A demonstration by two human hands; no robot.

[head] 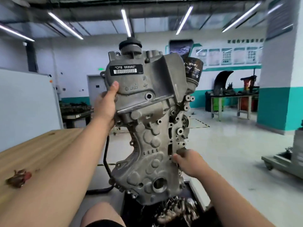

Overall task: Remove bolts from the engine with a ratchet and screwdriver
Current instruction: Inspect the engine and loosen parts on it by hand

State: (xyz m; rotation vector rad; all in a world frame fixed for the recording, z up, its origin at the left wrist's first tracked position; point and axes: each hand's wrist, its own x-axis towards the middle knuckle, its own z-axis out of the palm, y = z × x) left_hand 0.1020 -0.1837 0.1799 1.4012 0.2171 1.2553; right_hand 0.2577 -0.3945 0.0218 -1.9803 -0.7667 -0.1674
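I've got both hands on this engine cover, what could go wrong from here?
The cover is large and held only at its edges by the left hand and right hand; it might slip and fall onto the parts tray or your knee below. The right hand's fingers grip the cover's rim, so they could get pinched if it shifts.

Left hand (105, 105): bare, thumbnail cut short.
Right hand (188, 163): bare.
Left forearm (65, 169): bare to the picture's edge, left of the knee (100, 213).
Right forearm (229, 194): bare, right of the knee.
Knee: bare, rounded.
Shorts (105, 224): dark hem showing just under the knee.
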